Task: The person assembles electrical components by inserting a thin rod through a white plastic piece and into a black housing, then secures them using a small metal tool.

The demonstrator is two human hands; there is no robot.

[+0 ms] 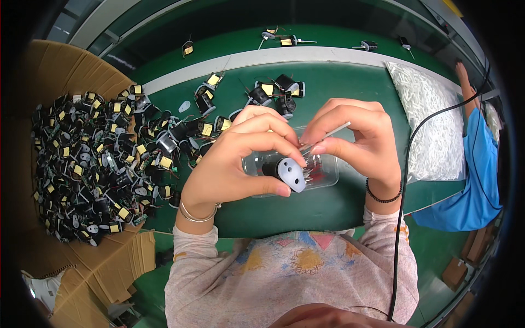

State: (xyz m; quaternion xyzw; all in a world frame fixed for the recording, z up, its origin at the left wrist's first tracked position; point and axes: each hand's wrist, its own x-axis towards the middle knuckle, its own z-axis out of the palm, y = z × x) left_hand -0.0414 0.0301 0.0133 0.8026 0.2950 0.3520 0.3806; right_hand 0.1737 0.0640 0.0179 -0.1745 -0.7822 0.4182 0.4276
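My left hand (235,158) grips a small black coil part with a round pale-grey end cap (290,174) that has two holes and thin wire leads. My right hand (355,136) pinches a thin white tube (333,130) at the part's leads, fingertips touching those of the left hand. Both hands hover over a clear plastic tray (325,177) on the green table (328,202). A heap of similar black coil parts with yellow tape (93,158) lies to the left.
An open cardboard box (60,71) holds the heap at left. More coil parts (273,90) are scattered at the table's far side. A clear bag of white tubes (432,120) lies at right, beside a person in a blue sleeve (476,180). A black cable (404,180) hangs down at right.
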